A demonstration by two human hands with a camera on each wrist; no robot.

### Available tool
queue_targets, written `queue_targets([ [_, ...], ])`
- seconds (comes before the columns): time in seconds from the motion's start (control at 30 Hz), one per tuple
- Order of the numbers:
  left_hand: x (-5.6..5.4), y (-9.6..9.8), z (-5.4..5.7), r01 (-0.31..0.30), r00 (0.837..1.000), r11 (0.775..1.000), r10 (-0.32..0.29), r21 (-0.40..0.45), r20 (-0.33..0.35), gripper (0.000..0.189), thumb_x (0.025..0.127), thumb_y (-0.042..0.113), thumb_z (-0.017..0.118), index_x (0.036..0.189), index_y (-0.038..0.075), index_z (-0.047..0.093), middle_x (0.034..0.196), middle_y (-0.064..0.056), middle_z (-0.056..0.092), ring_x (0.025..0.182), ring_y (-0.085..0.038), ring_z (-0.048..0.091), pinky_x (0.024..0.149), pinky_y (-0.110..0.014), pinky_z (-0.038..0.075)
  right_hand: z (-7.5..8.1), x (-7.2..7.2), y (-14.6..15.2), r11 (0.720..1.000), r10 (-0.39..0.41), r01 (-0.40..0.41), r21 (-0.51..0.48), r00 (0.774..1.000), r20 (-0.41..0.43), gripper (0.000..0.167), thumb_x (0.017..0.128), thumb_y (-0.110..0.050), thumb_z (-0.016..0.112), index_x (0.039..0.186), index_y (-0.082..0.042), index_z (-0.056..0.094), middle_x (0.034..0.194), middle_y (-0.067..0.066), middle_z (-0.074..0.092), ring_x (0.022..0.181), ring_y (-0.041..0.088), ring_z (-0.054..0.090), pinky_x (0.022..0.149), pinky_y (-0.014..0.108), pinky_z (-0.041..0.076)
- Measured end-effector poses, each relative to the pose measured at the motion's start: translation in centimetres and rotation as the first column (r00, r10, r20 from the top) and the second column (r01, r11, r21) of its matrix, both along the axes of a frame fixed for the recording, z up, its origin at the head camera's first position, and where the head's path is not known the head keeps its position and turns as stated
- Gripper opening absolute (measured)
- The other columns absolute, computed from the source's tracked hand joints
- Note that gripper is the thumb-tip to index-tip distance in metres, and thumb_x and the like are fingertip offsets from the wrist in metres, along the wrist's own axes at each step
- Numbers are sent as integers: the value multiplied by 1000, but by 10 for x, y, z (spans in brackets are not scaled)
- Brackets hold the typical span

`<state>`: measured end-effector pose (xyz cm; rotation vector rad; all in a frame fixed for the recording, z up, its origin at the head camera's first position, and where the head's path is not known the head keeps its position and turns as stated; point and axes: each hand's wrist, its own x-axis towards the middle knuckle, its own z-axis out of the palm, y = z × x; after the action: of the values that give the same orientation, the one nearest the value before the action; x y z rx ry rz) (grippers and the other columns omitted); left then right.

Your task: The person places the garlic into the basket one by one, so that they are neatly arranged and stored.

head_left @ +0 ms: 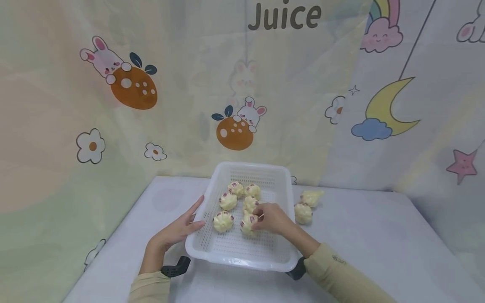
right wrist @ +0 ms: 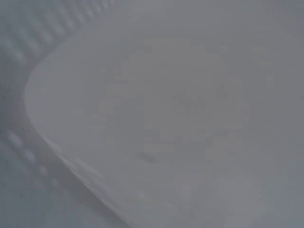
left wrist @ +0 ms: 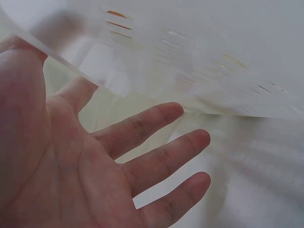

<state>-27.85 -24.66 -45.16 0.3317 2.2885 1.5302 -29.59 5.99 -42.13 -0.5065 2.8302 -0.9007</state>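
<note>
A white perforated plastic basket (head_left: 278,176) stands on the table with several pale yellow, knobbly balls (head_left: 223,221) marked in purplish red. My right hand (head_left: 273,218) reaches in over the right side and pinches the nearest ball of the right-hand row (head_left: 247,225). At the basket's left side is my left hand (head_left: 178,229), thumb and forefinger at the rim. In the left wrist view, the fingers (left wrist: 166,164) are straight and spread beneath the basket's translucent edge (left wrist: 71,66). Blurred white plastic (right wrist: 166,104) fills the right wrist view, without the hand.
Two more yellow balls, a rounded one (head_left: 303,213) and one with a gathered tail (head_left: 311,198), lie right of the basket. The white table (head_left: 363,244) meets a printed curtain (head_left: 189,126) behind. Dark wrist mounts (head_left: 176,267) sit near the basket's front corners.
</note>
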Motion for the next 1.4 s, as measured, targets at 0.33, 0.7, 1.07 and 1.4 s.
queue_targets([
  [0.33, -2, -2, 0, 26, 1000, 999, -26, 22, 1, 78, 95, 29, 56, 148, 50, 2, 149, -17, 38, 117, -31, 59, 93, -51, 48, -7, -5, -6, 999, -40, 40, 6, 999, -22, 37, 68, -19, 85, 99, -7, 68, 93, 4, 70, 77, 10, 60, 68, 24, 51],
  [0.7, -1, -1, 0, 22, 1000, 999, -22, 28, 7, 78, 95, 30, 56, 148, 49, 2, 151, -17, 35, 120, -34, 57, 93, -53, 47, -7, -2, -10, 997, -48, 50, 64, 998, -30, 41, 70, -19, 83, 107, -4, 70, 96, 5, 71, 73, 8, 58, 65, 22, 48],
  [1.07, 0, 0, -1, -3, 1000, 1000, 3, -2, 8, 77, 95, 32, 57, 147, 52, 4, 151, -15, 35, 122, -33, 55, 97, -56, 44, -5, 0, -9, 998, -52, 53, 37, 998, -31, 41, 71, -20, 82, 107, -4, 70, 98, 8, 73, 83, 15, 66, 74, 27, 53],
  [1.4, 0, 0, -2, 24, 1000, 1000, -24, 7, 2, 77, 96, 31, 55, 148, 49, 1, 152, -16, 34, 122, -33, 55, 98, -57, 42, -6, -1, -10, 995, -102, 102, 0, 994, 43, 41, 72, -20, 82, 106, -3, 69, 95, 8, 72, 85, 17, 65, 75, 30, 54],
])
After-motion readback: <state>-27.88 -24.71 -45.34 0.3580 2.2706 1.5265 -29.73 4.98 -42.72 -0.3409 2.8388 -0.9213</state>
